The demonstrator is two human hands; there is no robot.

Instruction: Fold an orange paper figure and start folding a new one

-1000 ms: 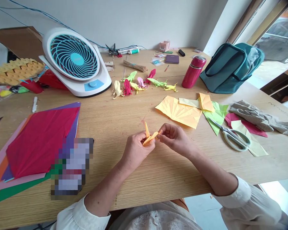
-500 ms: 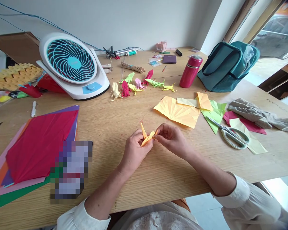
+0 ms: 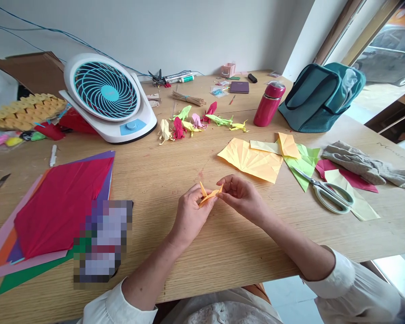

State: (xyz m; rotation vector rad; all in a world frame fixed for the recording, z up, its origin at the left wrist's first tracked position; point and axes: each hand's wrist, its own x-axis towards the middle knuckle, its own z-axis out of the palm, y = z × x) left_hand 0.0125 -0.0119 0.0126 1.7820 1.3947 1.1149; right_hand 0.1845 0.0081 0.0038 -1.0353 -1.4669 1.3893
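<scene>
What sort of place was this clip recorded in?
Probably a papercraft workspace, home or studio unclear: folded-paper figures, green-handled scissors and stacked colored paper sheets lie on a wooden table.

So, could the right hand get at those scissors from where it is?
Probably yes: the scissors lie to the right of the right hand, with nothing visible standing between them, though that hand is busy at the folded orange paper.

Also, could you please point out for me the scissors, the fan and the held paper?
Scissors (image 3: 318, 185), head view: where blades meet handles.
Fan (image 3: 110, 93), head view: the blue hub.
Held paper (image 3: 209, 196), head view: its folded middle.
</scene>
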